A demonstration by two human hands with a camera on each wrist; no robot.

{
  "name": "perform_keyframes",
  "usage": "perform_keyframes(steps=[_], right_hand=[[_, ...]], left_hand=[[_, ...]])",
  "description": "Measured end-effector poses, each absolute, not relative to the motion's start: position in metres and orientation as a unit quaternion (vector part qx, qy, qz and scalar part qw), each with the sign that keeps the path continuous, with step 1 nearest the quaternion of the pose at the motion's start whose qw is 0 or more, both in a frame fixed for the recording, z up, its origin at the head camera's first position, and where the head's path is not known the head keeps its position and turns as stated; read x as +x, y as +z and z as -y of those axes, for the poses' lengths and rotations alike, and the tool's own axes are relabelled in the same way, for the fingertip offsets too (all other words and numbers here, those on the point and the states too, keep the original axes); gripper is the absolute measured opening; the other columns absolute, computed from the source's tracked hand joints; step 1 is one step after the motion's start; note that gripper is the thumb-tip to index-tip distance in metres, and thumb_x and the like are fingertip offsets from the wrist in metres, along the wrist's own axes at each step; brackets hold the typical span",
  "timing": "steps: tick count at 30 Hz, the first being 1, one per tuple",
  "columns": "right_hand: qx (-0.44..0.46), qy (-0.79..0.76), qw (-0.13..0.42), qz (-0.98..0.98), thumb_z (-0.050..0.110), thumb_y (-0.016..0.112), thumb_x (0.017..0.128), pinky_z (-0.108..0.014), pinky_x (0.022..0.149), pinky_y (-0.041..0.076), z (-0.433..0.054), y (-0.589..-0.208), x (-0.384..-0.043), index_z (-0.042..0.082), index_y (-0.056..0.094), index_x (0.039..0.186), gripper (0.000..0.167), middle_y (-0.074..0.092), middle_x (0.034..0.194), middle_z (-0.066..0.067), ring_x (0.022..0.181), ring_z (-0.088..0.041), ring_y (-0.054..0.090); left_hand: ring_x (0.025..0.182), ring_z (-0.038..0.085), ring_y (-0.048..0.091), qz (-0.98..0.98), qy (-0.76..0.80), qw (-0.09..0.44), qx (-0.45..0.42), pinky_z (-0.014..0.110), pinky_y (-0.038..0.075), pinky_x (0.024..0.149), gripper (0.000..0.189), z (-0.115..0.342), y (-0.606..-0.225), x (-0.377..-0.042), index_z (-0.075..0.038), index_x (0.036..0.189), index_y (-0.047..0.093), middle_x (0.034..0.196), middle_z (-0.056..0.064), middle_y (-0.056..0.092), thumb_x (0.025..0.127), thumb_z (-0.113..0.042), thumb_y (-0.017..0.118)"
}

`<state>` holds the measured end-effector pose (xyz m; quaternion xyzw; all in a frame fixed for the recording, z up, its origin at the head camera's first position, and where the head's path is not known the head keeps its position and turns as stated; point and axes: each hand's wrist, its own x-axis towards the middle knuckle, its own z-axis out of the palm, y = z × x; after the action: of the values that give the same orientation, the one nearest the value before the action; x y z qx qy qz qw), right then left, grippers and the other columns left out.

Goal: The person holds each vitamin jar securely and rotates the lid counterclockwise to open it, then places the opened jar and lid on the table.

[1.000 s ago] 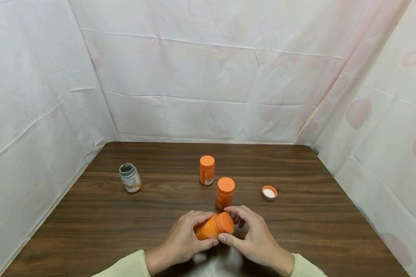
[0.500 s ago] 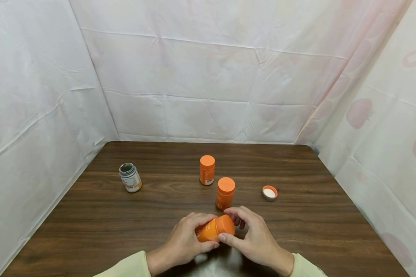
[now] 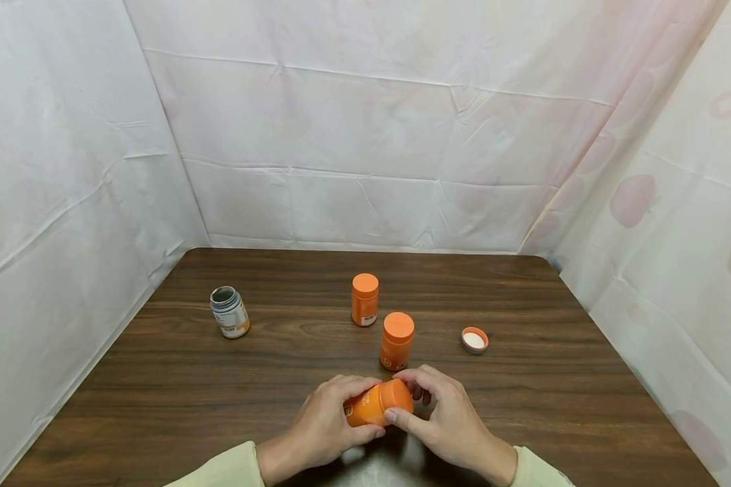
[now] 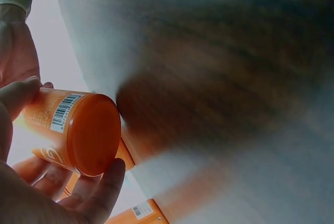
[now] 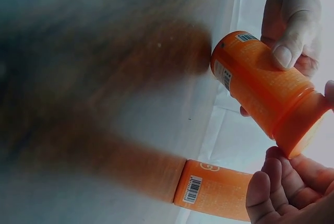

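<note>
My left hand (image 3: 321, 418) grips an orange bottle (image 3: 365, 406) around its body, with the thumb on the near side. The bottle lies tilted, its orange cap (image 3: 399, 397) toward the right and its base showing in the left wrist view. My right hand (image 3: 438, 416) pinches the cap between thumb and fingertips. In the right wrist view, the bottle body (image 5: 261, 80) carries barcode labels, and the cap (image 5: 300, 127) sits on its neck. Just beyond the hands stands a second orange bottle (image 3: 396, 343), capped and upright. Behind it is a third, smaller-looking orange bottle (image 3: 365, 302), also capped.
At the left of the dark wood table (image 3: 280, 291) stands a grey-and-white bottle (image 3: 230, 314) without a lid, its threaded mouth showing. A loose lid (image 3: 474, 340) lies upturned on the right, white inside. Pale sheets (image 3: 353, 122) hang around the table's back and sides.
The held bottle and its cap have shifted slightly toward me and to the right. My right index fingertip has drawn in a little closer to the cap. Everything on the table stays put.
</note>
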<state>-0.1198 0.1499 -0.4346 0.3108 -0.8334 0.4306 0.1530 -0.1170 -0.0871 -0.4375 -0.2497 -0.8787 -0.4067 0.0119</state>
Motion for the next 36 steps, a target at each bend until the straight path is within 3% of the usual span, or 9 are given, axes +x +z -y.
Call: perform_keyframes(steps=[11, 24, 36], right_hand=[[0.330, 0.420, 0.152, 0.832, 0.034, 0.086, 0.085, -0.027, 0.067, 0.052, -0.1504, -0.4326, -0.1193, 0.016, 0.070, 0.118, 0.040, 0.064, 0.098, 0.015, 0.079, -0.009, 0.060], [0.355, 0.414, 0.148, 0.825, 0.032, 0.084, 0.087, -0.029, 0.069, 0.054, -0.1530, -0.4314, -0.1206, 0.013, 0.069, 0.121, 0.042, 0.064, 0.102, 0.013, 0.085, -0.005, 0.059], [0.363, 0.416, 0.132, 0.823, 0.032, 0.083, 0.088, -0.029, 0.074, 0.055, -0.1541, -0.4289, -0.1223, 0.013, 0.068, 0.124, 0.042, 0.065, 0.109, 0.011, 0.090, -0.004, 0.062]], left_hand=[[0.097, 0.006, 0.061, 0.887, -0.392, -0.007, -0.243, 0.029, 0.049, 0.076, 0.050, 0.0892, -0.4337, -0.1173, -0.031, 0.123, 0.073, 0.115, -0.012, 0.069, 0.078, -0.043, 0.090], [0.083, 0.001, 0.056, 0.885, -0.391, -0.005, -0.251, 0.026, 0.045, 0.068, 0.045, 0.0890, -0.4331, -0.1196, -0.034, 0.119, 0.074, 0.103, -0.016, 0.068, 0.078, -0.043, 0.089], [0.081, 0.000, 0.056, 0.890, -0.380, -0.003, -0.250, 0.025, 0.044, 0.067, 0.045, 0.0886, -0.4316, -0.1193, -0.032, 0.119, 0.074, 0.099, -0.018, 0.068, 0.079, -0.044, 0.089]])
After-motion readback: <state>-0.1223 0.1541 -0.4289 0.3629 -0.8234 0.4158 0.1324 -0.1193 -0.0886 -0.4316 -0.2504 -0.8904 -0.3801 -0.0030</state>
